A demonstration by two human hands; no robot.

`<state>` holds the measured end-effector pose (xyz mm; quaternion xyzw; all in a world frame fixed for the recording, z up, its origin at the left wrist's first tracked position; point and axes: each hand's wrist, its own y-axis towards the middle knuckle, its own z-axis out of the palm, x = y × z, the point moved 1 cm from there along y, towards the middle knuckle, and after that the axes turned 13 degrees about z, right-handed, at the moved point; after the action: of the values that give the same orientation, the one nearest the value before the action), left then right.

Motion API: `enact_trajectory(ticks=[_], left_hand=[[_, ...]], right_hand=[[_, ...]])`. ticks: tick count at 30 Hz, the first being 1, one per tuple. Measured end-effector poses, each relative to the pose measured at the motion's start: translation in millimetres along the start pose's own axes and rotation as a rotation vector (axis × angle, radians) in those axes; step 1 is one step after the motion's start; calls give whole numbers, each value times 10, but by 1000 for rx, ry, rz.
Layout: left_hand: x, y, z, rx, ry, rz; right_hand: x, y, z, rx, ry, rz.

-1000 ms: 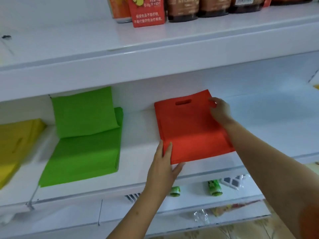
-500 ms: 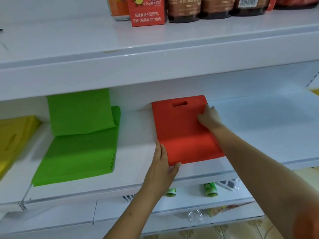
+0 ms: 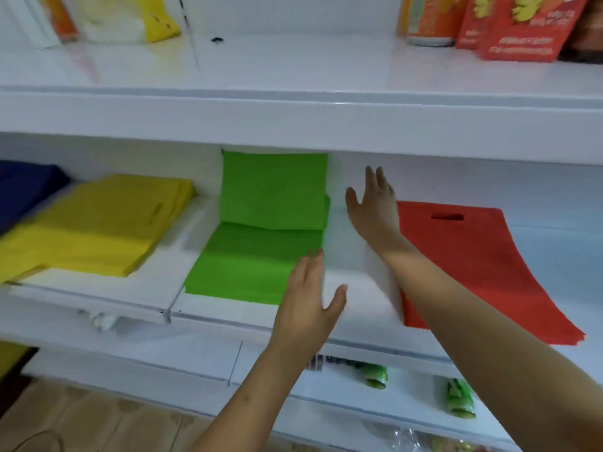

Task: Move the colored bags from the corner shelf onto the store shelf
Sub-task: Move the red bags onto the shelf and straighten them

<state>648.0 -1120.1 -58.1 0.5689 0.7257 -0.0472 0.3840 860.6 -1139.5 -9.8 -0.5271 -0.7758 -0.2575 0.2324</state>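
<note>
A flat red bag [image 3: 470, 265] with a cut-out handle lies on the white middle shelf [image 3: 352, 288], its near corner hanging over the front edge. Left of it is a stack of green bags [image 3: 261, 236], the top one propped against the back wall. Farther left lie a stack of yellow bags [image 3: 98, 223] and a dark blue bag [image 3: 23, 187]. My left hand [image 3: 310, 301] is open, fingers straight, at the green stack's near right corner. My right hand [image 3: 372, 203] is open in the air between the green and red bags, holding nothing.
The upper shelf [image 3: 293, 102] juts out over the bags, carrying red packets [image 3: 518, 31], an orange can [image 3: 427, 21] and yellow-white packs [image 3: 130, 17]. Green bottles [image 3: 460, 399] lie on the lower shelf. A wooden floor [image 3: 81, 419] shows at bottom left.
Both hands have let go of the red bag and moved left toward the green stack. The view has swung left, bringing the yellow and blue bags into sight.
</note>
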Motion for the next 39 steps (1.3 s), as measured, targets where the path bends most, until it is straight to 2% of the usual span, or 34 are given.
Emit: enact_trajectory(ticks=[4, 17, 26, 34, 39], left_hand=[[503, -185, -640, -110, 21, -113], [2487, -1302, -2916, -457, 144, -407], [3602, -2174, -4238, -598, 205, -628], [4933, -2316, -5416, -623, 299, -711], [5656, -2195, -6250, -572, 356, -733]], right_hand=[[913, -226, 562, 79, 54, -171], [3956, -1410, 2680, 356, 100, -471], [5703, -2464, 4024, 549, 171, -719], [7121, -2759, 5394, 706, 257, -715], [7986, -2655, 6157, 709, 218, -679]])
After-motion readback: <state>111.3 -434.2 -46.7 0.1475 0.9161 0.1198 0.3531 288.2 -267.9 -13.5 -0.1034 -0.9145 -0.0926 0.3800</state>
